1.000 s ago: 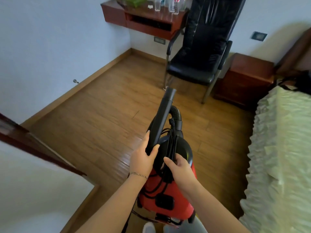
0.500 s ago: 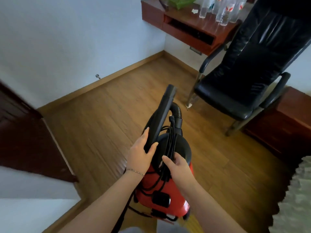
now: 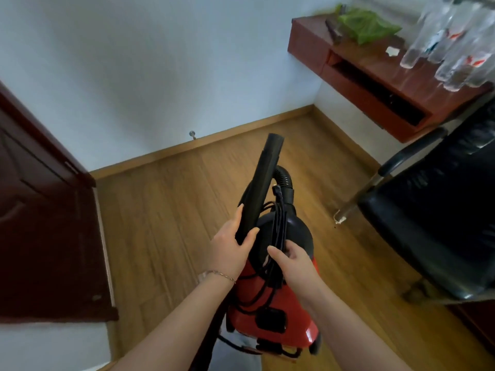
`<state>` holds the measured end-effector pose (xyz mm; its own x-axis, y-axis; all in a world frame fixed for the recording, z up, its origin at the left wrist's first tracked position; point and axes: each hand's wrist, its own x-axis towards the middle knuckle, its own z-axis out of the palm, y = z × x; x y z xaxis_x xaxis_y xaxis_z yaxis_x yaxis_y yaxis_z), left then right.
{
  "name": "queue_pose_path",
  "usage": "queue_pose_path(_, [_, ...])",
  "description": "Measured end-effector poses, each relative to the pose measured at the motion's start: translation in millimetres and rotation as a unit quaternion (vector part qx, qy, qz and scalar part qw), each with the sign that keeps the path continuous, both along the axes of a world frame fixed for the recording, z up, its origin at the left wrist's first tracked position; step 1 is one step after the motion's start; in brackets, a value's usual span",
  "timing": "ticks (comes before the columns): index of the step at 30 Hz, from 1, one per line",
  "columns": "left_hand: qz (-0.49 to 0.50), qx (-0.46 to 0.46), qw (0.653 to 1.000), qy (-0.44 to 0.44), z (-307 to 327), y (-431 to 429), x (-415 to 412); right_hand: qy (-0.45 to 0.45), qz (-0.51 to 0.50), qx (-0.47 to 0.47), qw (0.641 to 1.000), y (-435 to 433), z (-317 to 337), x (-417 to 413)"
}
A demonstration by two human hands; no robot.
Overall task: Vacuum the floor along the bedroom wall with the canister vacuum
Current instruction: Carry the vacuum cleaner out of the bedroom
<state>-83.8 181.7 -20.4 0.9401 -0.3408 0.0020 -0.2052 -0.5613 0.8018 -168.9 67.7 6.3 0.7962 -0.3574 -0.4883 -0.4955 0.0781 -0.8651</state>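
**Canister vacuum** point(image 3: 270, 303): red body, black domed top, black panel on its side. Held over the wooden floor point(image 3: 166, 210), well apart from the white wall point(image 3: 134, 76).
**Tube** point(image 3: 263, 183): black, rigid, slanting up toward the wall, open end uppermost. The left hand point(image 3: 230, 247) grips its lower part.
**Hose** point(image 3: 284, 179): black, ribbed, arching just beside the tube.
**Cord** point(image 3: 278, 226): black, looped over dome and body. The right hand point(image 3: 293, 259) grips the bundle.

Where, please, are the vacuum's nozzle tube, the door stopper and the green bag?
nozzle tube point(image 3: 263, 183): head view, middle of its black shaft.
door stopper point(image 3: 192, 134): head view, its metal knob.
green bag point(image 3: 367, 25): head view, its crumpled middle.
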Motion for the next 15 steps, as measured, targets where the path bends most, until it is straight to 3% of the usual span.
queue_pose_path(15, [0.086, -0.014, 0.996, -0.035, 11.7, -55.2, 278.0, -0.007, 0.077, 0.023, 0.997, -65.4, 6.2, 305.7])
